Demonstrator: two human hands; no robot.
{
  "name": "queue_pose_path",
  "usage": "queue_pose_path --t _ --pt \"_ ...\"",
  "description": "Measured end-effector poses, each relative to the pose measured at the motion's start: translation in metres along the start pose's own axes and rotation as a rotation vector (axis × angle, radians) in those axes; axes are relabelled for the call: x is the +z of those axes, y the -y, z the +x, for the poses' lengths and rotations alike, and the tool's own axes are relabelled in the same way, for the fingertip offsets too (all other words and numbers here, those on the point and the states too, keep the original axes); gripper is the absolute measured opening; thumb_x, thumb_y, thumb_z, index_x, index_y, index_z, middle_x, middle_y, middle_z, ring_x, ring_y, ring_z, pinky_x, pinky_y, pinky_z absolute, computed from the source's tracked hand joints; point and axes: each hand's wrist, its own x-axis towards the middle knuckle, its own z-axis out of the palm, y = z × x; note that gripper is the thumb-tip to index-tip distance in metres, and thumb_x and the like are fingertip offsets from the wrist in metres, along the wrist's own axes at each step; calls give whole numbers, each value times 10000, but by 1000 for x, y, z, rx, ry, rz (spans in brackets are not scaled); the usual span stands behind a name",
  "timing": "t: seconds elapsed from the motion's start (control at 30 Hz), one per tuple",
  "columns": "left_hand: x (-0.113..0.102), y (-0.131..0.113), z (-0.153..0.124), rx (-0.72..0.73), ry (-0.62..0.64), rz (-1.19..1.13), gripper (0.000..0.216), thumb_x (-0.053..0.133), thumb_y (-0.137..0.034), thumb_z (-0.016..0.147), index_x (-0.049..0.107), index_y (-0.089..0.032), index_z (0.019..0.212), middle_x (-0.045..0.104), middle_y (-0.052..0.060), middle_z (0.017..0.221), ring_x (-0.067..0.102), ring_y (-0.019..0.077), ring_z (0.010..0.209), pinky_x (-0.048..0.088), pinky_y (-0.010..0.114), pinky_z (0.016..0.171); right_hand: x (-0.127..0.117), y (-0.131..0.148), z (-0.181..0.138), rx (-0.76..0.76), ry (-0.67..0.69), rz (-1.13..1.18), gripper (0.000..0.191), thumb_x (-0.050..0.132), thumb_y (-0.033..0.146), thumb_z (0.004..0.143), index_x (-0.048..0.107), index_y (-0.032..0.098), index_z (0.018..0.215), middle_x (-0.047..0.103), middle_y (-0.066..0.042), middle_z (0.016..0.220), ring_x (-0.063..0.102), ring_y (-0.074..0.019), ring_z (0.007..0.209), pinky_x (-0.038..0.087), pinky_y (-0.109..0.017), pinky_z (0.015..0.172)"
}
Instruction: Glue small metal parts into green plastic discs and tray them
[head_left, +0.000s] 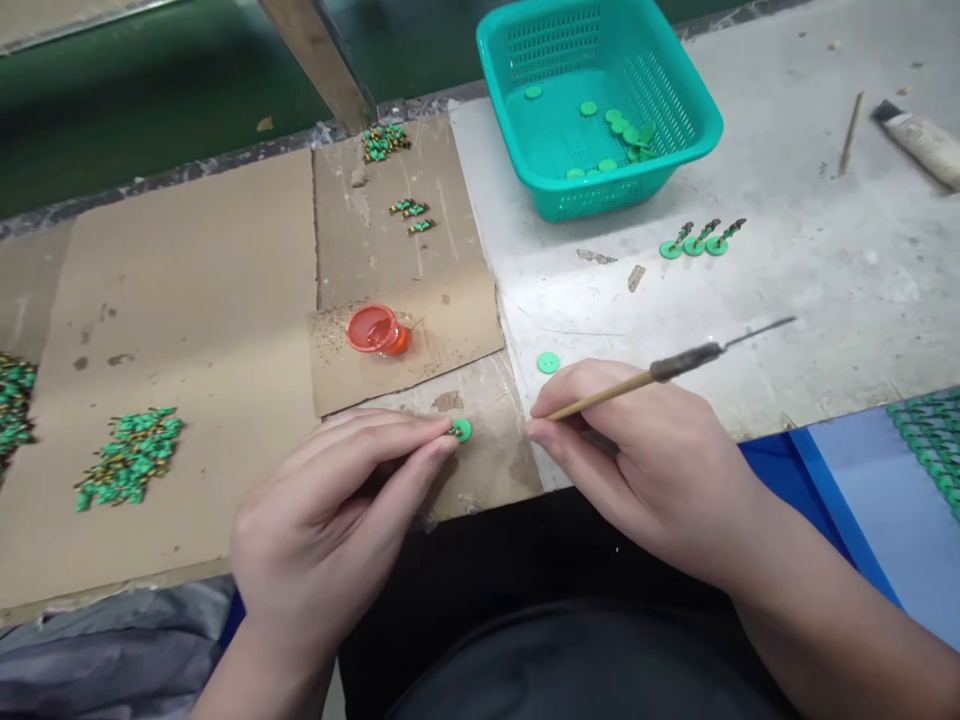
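Head view.

Item one: my left hand (330, 510), thumb and fingertips pinched shut on a small green disc (461, 430), held at the edge of a cardboard scrap (480, 440).

Item two: my right hand (645, 450), fingers closed around a bamboo-handled needle tool (600, 396), its dark collar and fine metal tip pointing up and right. My right fingertips sit just beside the pinched disc, apart from it.

Nearest loose piece: a single green button (548, 363) on the pale concrete bench (825, 300).

Also present: an orange-red jar (377, 330) on cardboard; a teal plastic basket (577, 195) holding green buttons; three green buttons with dark stems (694, 238) lined up on the bench; a heap of green-and-gold parts (129, 456) on a large cardboard sheet (180, 300).
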Motion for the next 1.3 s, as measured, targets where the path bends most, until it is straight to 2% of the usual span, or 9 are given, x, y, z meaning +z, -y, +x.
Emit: queue_pose_path --t 0.17,0.3,0.53,0.83,1.03,1.17,1.3 --pt "3 1 2 22 -38 -4 213 913 -132 997 913 -327 1083 917 -52 1060 871 162 948 706 292 913 2 5 6 28 6 -18 196 659 238 1197 713 221 1010 822 -27 985 785 -196 890 606 -312 827" --pt "7 0 3 24 -60 -35 218 941 -135 983 923 -320 1098 923 -69 1068 863 106 970 679 211 933 15 10 19 61 -18 50 189 684 270 1195 716 232 1013 827 -6 1010 798 -192 923 606 -297 833" --pt "8 -1 2 19 -75 -20 188 921 -157 1016 916 -324 1102 920 -109 1090 849 51 988 648 150 958 31 4 26 1 20 49 177 645 242 1209 712 211 1048 823 -5 1065 786 -175 956 586 -279 870" --pt "8 -1 1 21 -75 -30 172 893 -164 1038 909 -329 1085 914 -114 1068 858 73 982 674 185 950 32 6 28 -3 44 40 279 628 279 1225 740 221 976 812 7 1026 766 -176 924 589 -295 848" --pt "8 -1 2 29 -78 -43 179 886 -165 1040 900 -337 1087 906 -129 1053 852 61 969 672 168 934 35 6 29 5 6 58 283 676 294 1209 742 217 945 794 13 969 749 -165 872 574 -281 816" --pt "8 0 2 19 -74 -27 168 904 -186 1033 909 -346 1083 916 -117 1071 864 91 973 691 213 943 33 5 26 67 -6 81 205 683 263 1184 722 226 987 796 0 954 748 -184 853 589 -302 797" --pt "8 0 1 1 -74 -3 137 918 -227 1030 920 -355 1080 923 -91 1081 874 135 964 713 274 921 28 4 24 51 16 126 149 664 204 1163 706 217 1020 806 -22 990 772 -199 887 607 -322 826"
